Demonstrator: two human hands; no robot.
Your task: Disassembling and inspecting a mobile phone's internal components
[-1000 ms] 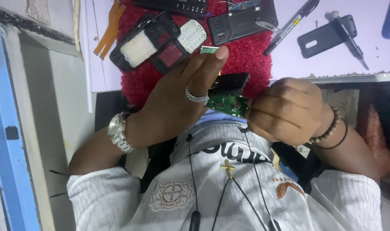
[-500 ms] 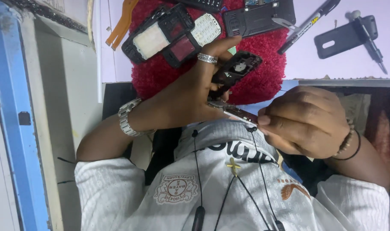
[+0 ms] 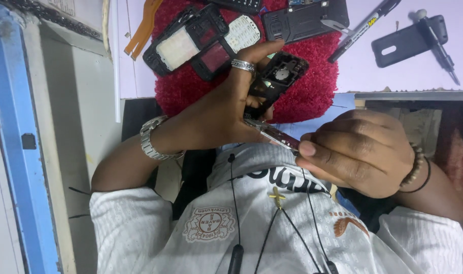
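Note:
My left hand [image 3: 216,116], with a ring and a metal watch, holds a black phone frame [image 3: 279,76] upright over a red fuzzy mat [image 3: 312,96]. My right hand [image 3: 358,152], with bead bracelets at the wrist, pinches a thin flat part [image 3: 274,134] seen edge-on. The tip of that part touches the left hand's thumb just below the frame. Both hands are close to my chest.
On the mat lie a black front cover [image 3: 186,43], a white keypad [image 3: 241,31] and a black back housing [image 3: 302,20]. A pen-like tool [image 3: 363,28] and a black cover piece [image 3: 404,40] rest on the pale desk. An orange strip [image 3: 142,30] and a blue post [image 3: 18,152] are at left.
The left hand has lifted the black frame and tilted it up. The green board seen between the hands earlier no longer shows; the right hand now holds a thin part out towards the left hand.

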